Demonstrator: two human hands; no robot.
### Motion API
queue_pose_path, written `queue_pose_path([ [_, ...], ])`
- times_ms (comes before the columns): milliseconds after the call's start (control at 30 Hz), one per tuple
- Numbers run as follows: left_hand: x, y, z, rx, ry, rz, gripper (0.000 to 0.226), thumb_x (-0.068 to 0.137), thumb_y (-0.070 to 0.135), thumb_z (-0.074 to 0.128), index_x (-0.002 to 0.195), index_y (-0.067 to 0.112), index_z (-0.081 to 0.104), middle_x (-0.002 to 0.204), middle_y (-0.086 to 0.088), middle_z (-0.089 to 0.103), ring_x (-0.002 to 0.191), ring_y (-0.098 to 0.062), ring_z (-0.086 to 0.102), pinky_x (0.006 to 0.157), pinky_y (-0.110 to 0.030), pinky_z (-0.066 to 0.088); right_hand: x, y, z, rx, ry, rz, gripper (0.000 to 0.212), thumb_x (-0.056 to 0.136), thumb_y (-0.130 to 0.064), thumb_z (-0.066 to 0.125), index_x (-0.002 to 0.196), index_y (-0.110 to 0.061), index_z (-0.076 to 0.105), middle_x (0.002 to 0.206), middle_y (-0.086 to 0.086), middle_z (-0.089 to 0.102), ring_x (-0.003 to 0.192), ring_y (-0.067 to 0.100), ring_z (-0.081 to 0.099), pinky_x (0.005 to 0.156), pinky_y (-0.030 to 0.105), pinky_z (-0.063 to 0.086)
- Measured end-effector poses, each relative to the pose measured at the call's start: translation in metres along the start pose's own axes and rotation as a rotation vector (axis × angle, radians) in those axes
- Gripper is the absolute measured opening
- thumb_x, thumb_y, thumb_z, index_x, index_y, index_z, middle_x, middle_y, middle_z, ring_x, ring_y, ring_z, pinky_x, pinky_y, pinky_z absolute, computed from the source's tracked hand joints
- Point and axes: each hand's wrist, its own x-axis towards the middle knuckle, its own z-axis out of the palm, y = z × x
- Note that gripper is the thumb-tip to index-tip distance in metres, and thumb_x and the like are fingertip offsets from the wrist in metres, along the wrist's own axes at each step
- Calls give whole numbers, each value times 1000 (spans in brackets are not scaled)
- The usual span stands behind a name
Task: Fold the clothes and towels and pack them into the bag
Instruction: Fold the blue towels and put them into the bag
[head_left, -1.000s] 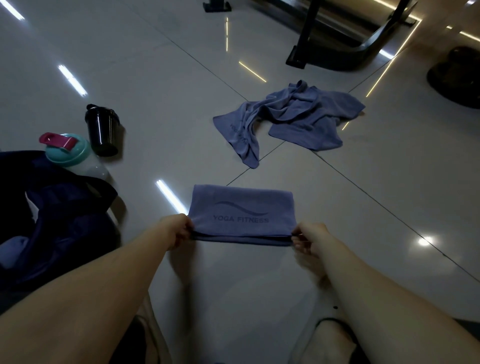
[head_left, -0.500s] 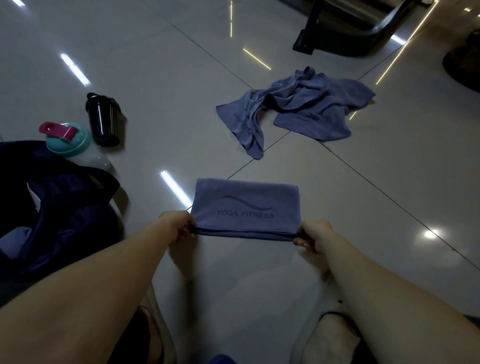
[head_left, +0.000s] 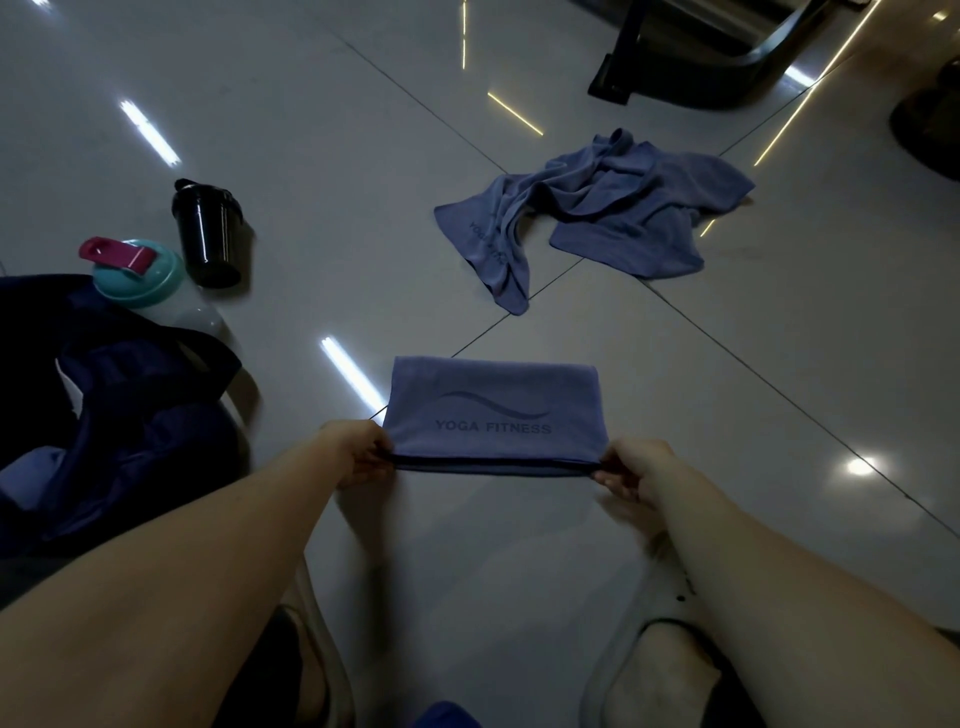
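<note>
Two hands pinched near corners of folded towel (head_left: 493, 410): left hand (head_left: 358, 457) at left corner, right hand (head_left: 631, 467) at right; towel lay flat on tiled floor (head_left: 467, 551). Risk judged: uneven lift would slip layers, undo fold. Navy bag (head_left: 145, 431) sat left, mouth slumped, might snag towel edge. Open floor ran between towel and bag.

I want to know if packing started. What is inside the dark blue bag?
Inside the dark blue bag a bit of lighter blue cloth shows, and a white patch. The rest is dark and covered by the bag's own folds.
</note>
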Motion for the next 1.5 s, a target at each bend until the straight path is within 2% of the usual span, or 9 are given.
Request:
queue_pose_path([
  [367, 2, -7, 4, -46, 102, 54, 18, 76, -14, 70, 90, -7, 61, 74, -19, 61, 57, -30, 60, 37, -28, 52, 5, 4, 1, -70, 68, -46, 5, 85, 9, 57, 83, 6, 60, 70, 23, 67, 40, 21, 61, 38, 21, 41],
  [533, -8, -10, 5, 368, 177, 116, 29, 68, 12, 81, 88, -1, 65, 74, -17, 66, 56, -27, 61, 49, -28, 49, 6, 0, 2, -342, 110, -127, 14, 75, 1, 71, 86, 6, 65, 79, 24, 69, 46, 28, 64, 45, 30, 49],
  [633, -14, -5, 5, 665, 385, 281, 32, 75, 34, 68, 93, 9, 61, 88, -9, 64, 80, -31, 64, 66, -31, 47, -8, -15, -5, -688, 302, -288, 30, 82, -31, 66, 93, -3, 65, 95, 17, 70, 80, 35, 67, 65, 34, 51],
  [700, -10, 0, 10, 751, 539, 530, 27, 84, 32, 58, 100, 11, 56, 100, -11, 60, 92, -35, 61, 75, -38, 49, -16, -29, -1, -796, 403, -485, 32, 91, -32, 56, 110, -7, 61, 112, 16, 64, 101, 38, 63, 77, 36, 47],
  [800, 1, 11, 31, 931, 545, 896, 36, 88, 28, 58, 118, 8, 56, 122, -16, 56, 107, -36, 55, 88, -46, 48, -24, -41, 32, -952, 304, -799, 44, 96, -17, 47, 138, -7, 49, 140, 15, 48, 123, 35, 50, 97, 40, 43],
  [933, 15, 18, 69, 992, 469, 1037, 60, 95, 32, 52, 149, 11, 41, 158, -15, 37, 143, -32, 36, 118, -46, 30, -22, -34, 84, -1161, 131, -1028, 65, 99, -11, 41, 159, -7, 17, 168, 11, 7, 153, 29, 13, 121, 43, 21],
  [1167, 50, -12, 86, 1058, 470, 1069, 74, 101, 56, 22, 162, 16, 14, 169, -11, 13, 156, -25, 9, 126, -44, 10, 32, -7, 81, -1221, 171, -1047, 67, 107, -51, 22, 162, -21, 0, 168, -2, -11, 155, 19, -11, 125, 42, -4],
  [1333, 56, -10, 71, 1016, 534, 965, 88, 96, 74, 12, 163, 18, 2, 170, -11, -1, 157, -25, -5, 127, -46, 6, 53, 5, 46, -1123, 402, -900, 77, 101, -65, 9, 162, -18, 1, 169, 1, 2, 156, 21, 0, 125, 48, 11],
  [1500, 52, -7, 72, 1023, 551, 921, 92, 95, 75, 10, 162, 12, 6, 169, -13, 3, 157, -26, -3, 126, -49, 7, 54, 4, 38, -1121, 430, -777, 84, 98, -68, 2, 161, -13, 1, 169, 7, 6, 155, 25, 2, 124, 52, 10],
])
